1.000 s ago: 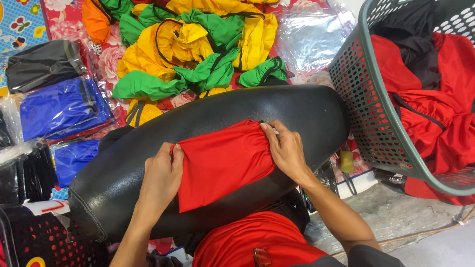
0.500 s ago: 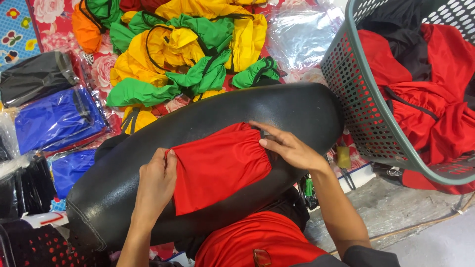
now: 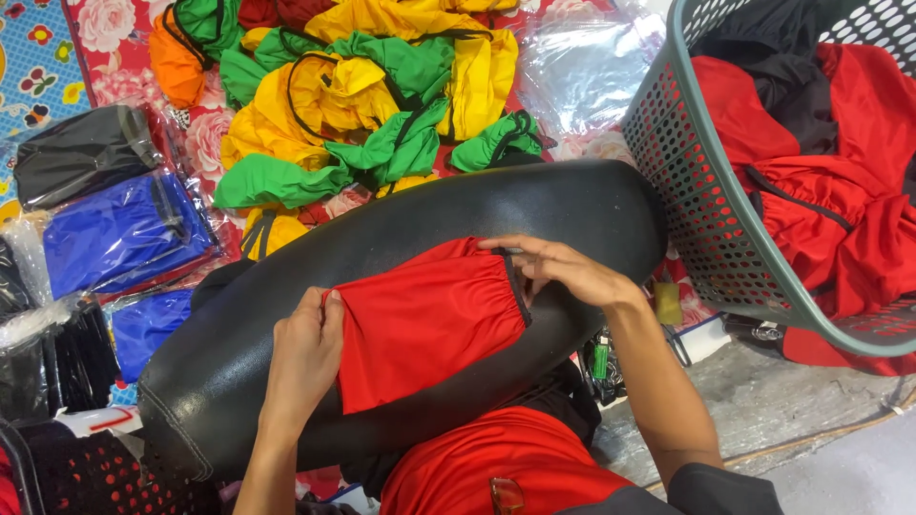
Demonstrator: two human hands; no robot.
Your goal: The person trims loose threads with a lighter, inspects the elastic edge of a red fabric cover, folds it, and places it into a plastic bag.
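The left hand (image 3: 303,355) pinches the left edge of a folded red cloth (image 3: 425,324), fingers curled together over the fabric. The right hand (image 3: 563,272) rests at the cloth's upper right corner, fingers stretched out nearly flat and close together, fingertips on the dark-trimmed edge; whether it grips the trim or only presses it cannot be told.

The cloth lies flat on a black padded seat (image 3: 572,205), a long rounded cushion running from lower left to upper right, and serves as the surface here. More red fabric (image 3: 496,467) lies just below the seat, near the person's body.

Beyond the seat, a heap of yellow, green and orange garments (image 3: 372,95) lies on a flowered mat (image 3: 105,29). To the left are clear bags holding blue pieces (image 3: 119,229) and a black one (image 3: 81,153). On the right stands a grey mesh basket (image 3: 706,219) filled with red and black clothes (image 3: 840,172).
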